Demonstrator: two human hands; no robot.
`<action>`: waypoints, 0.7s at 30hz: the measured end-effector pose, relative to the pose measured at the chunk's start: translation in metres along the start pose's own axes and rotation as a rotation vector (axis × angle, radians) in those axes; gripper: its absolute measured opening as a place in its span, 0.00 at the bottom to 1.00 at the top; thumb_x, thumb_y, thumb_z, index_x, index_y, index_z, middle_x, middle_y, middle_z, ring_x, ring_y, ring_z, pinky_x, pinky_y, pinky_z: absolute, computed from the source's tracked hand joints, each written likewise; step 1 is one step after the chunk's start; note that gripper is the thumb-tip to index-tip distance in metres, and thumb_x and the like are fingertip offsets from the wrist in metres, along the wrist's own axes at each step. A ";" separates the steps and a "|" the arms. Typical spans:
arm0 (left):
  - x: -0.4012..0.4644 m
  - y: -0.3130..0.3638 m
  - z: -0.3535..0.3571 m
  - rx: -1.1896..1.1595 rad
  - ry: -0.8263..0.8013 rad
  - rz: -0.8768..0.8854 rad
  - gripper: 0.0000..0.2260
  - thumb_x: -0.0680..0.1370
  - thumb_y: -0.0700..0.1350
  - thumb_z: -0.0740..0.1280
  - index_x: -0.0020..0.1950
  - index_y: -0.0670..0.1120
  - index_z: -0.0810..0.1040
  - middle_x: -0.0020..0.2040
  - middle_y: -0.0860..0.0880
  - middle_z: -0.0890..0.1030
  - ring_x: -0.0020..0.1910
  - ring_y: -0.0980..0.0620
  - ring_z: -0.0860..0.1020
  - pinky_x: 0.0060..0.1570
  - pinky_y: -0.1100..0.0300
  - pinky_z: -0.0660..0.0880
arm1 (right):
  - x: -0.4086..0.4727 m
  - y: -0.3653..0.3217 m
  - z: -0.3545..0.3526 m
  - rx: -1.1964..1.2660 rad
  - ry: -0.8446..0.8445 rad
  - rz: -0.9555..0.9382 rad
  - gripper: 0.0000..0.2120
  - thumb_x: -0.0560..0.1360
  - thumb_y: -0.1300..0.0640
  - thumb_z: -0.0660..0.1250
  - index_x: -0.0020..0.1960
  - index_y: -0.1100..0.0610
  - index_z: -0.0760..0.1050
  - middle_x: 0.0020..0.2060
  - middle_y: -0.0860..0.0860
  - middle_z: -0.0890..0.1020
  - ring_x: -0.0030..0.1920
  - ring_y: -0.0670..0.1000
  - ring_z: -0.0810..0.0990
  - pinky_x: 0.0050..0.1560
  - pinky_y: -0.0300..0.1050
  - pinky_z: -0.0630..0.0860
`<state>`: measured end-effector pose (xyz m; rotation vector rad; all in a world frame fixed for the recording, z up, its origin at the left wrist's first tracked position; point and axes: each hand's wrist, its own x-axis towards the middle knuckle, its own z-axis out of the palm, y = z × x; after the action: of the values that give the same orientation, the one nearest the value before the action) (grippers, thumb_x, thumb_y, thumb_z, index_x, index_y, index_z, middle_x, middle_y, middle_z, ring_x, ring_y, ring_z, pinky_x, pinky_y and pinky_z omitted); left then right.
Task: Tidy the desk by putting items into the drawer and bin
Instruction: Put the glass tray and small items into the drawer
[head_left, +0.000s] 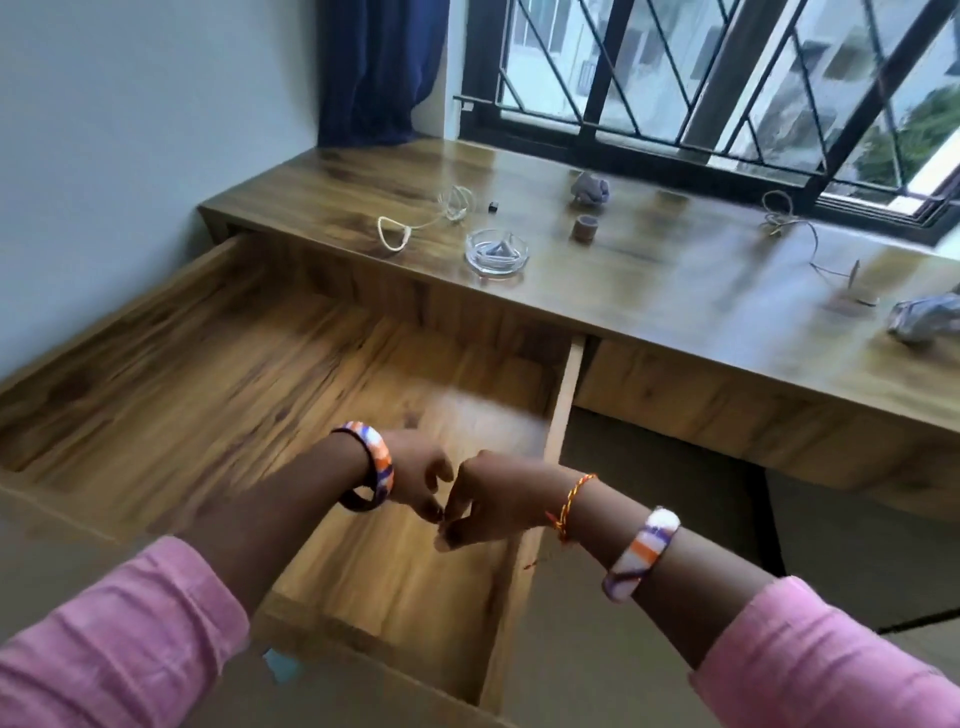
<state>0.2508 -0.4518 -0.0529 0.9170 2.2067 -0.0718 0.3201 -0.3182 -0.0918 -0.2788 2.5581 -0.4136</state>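
Curled hands (447, 499) meet over open drawer (156, 364)

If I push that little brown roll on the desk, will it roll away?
The roll stands on its flat end, so a push would probably slide it, not roll it. Tipped onto its side, its round shape would likely roll on the glossy desk. It looks small and hollow, so probably light.

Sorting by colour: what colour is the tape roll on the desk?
Brown, in the head view: the tape roll stands beside the ashtray.
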 end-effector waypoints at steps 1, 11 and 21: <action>0.016 0.017 -0.005 0.026 0.020 0.032 0.22 0.75 0.48 0.68 0.68 0.45 0.71 0.61 0.49 0.78 0.57 0.50 0.77 0.53 0.63 0.70 | -0.020 -0.007 -0.030 -0.067 0.014 0.000 0.19 0.75 0.49 0.66 0.62 0.56 0.76 0.57 0.54 0.80 0.57 0.53 0.77 0.56 0.41 0.71; 0.088 0.107 -0.078 -0.195 0.357 0.047 0.16 0.77 0.49 0.65 0.63 0.47 0.76 0.59 0.49 0.79 0.56 0.52 0.77 0.56 0.61 0.72 | -0.055 0.148 -0.105 -0.014 0.268 0.007 0.11 0.72 0.57 0.68 0.54 0.54 0.81 0.52 0.56 0.82 0.53 0.57 0.81 0.53 0.51 0.78; 0.184 0.021 -0.166 -0.741 0.810 -0.307 0.15 0.77 0.48 0.65 0.57 0.38 0.75 0.52 0.39 0.80 0.50 0.42 0.79 0.47 0.52 0.76 | 0.028 0.224 -0.171 0.056 0.296 -0.079 0.11 0.73 0.58 0.66 0.54 0.56 0.82 0.52 0.51 0.84 0.53 0.51 0.81 0.54 0.41 0.75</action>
<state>0.0749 -0.2757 -0.0473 0.1702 2.7345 1.0670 0.1801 -0.0771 -0.0433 -0.3198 2.8244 -0.5947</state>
